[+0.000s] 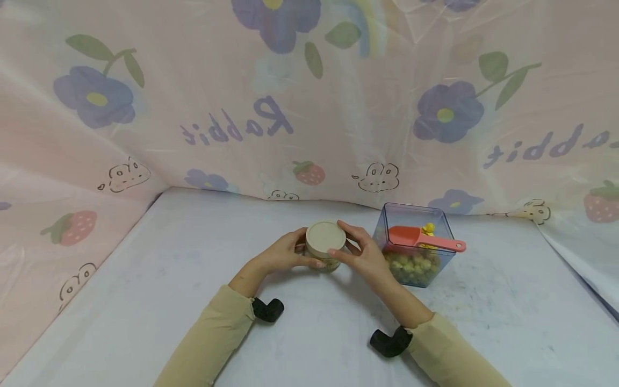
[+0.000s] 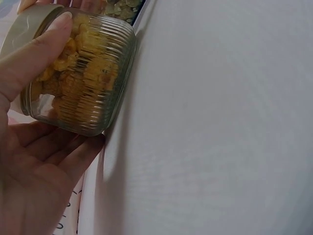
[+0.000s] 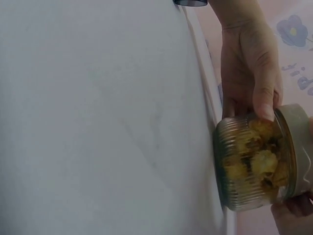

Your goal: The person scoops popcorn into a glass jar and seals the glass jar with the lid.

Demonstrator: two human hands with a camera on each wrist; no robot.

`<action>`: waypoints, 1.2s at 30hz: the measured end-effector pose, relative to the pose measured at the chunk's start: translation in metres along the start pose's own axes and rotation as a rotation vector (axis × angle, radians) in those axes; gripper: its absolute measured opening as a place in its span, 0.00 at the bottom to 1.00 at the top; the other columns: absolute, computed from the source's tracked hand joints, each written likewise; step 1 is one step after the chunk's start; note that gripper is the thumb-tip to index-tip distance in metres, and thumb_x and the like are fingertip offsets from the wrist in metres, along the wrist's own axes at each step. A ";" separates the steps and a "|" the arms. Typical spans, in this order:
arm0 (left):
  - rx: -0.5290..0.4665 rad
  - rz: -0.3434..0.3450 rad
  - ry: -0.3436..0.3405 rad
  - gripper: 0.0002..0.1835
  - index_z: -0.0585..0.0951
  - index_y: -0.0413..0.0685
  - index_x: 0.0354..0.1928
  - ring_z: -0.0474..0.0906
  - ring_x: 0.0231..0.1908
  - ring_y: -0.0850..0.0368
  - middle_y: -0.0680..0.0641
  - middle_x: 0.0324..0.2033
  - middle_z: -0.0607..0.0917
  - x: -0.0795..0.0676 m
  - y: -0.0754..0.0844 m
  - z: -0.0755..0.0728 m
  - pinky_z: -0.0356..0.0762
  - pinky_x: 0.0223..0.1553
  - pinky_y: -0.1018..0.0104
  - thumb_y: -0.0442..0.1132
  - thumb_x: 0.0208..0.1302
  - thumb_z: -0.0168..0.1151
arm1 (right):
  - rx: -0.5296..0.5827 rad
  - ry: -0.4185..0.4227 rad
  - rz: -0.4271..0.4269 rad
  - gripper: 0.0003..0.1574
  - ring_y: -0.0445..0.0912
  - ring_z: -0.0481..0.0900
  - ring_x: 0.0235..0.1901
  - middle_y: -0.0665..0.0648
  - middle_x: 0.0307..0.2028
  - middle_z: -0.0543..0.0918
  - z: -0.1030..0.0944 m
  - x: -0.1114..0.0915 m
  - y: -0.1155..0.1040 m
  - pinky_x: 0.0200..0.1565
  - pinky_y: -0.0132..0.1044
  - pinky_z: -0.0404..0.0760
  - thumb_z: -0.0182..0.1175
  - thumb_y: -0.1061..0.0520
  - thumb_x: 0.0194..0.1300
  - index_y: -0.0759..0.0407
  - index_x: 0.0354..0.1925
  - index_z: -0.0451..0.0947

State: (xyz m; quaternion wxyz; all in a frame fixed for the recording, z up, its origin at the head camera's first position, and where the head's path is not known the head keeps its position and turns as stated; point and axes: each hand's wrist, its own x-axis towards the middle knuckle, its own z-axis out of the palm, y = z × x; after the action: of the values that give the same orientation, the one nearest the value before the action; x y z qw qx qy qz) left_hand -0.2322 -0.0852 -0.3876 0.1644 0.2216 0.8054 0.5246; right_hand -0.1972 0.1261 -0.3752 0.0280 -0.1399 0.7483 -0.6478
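Note:
A ribbed glass jar (image 2: 90, 73) with dried yellow flowers in it stands on the white tabletop, its cream lid (image 1: 326, 238) in place on top. My left hand (image 1: 284, 251) holds the jar's glass body, with the thumb on the near side and the other fingers round the far side. From the right, my right hand (image 1: 365, 257) grips the lid, thumb at its near edge and fingers at its far edge. In the right wrist view only a few right fingertips (image 3: 293, 215) show, beside the lid.
Just right of my right hand is a clear bluish square bin (image 1: 414, 242) partly filled with yellowish dried flowers. A coral-red scoop (image 1: 425, 239) lies in it, handle over the rim. Behind the table (image 1: 193, 258) hangs a printed pink curtain (image 1: 338, 107).

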 end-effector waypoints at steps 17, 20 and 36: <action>-0.014 0.010 -0.014 0.44 0.62 0.40 0.69 0.62 0.68 0.43 0.42 0.65 0.70 0.003 -0.005 -0.002 0.62 0.68 0.52 0.38 0.52 0.74 | -0.004 -0.038 0.134 0.51 0.59 0.59 0.69 0.64 0.68 0.62 0.000 0.004 0.002 0.70 0.54 0.58 0.68 0.58 0.58 0.60 0.72 0.52; -0.018 0.008 -0.015 0.44 0.62 0.40 0.69 0.62 0.68 0.44 0.42 0.65 0.70 0.003 -0.005 -0.002 0.62 0.68 0.53 0.38 0.52 0.74 | 0.037 -0.068 0.110 0.51 0.58 0.53 0.72 0.64 0.71 0.57 -0.001 0.005 0.005 0.71 0.53 0.53 0.64 0.59 0.61 0.60 0.74 0.47; -0.049 -0.015 -0.021 0.43 0.62 0.41 0.69 0.61 0.69 0.44 0.42 0.65 0.71 0.002 -0.002 -0.002 0.61 0.69 0.53 0.37 0.53 0.74 | 0.112 -0.245 -0.043 0.42 0.60 0.36 0.74 0.69 0.74 0.43 -0.009 0.006 -0.004 0.71 0.58 0.39 0.51 0.71 0.66 0.71 0.73 0.44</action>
State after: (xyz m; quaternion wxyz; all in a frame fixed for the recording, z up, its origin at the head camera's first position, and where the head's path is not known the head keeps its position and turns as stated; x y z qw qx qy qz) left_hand -0.2353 -0.0865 -0.3892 0.1820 0.2168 0.7922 0.5406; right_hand -0.2042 0.1330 -0.3685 0.1132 -0.2321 0.6989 -0.6669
